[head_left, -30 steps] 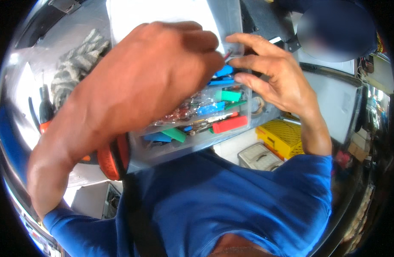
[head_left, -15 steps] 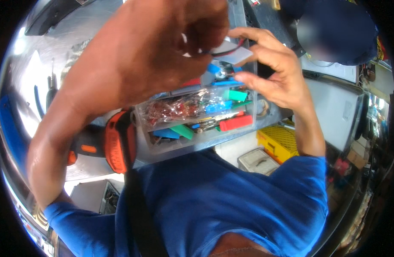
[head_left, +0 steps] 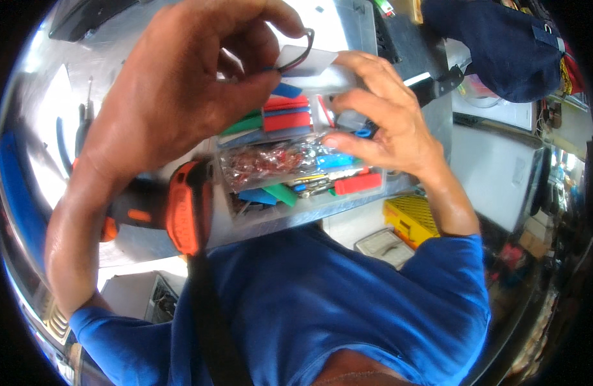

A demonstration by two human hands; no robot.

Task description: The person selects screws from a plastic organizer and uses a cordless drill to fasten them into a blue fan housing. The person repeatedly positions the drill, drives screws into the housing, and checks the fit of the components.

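The left hand is raised over the far left part of the box, its forearm rising past the box's left side; the fingers curl, thumb and index tip apart, and it has hold of a dark wire that bends between them above the box's far side; a pale sheet shows just behind the wire; the right hand arches over the box's right end, half open, thumb well apart from the bent fingers, index tip at the sheet's edge, though contact cannot be told; red strips and a bag lie in the box; left of it, on the tabletop, rests a drill.
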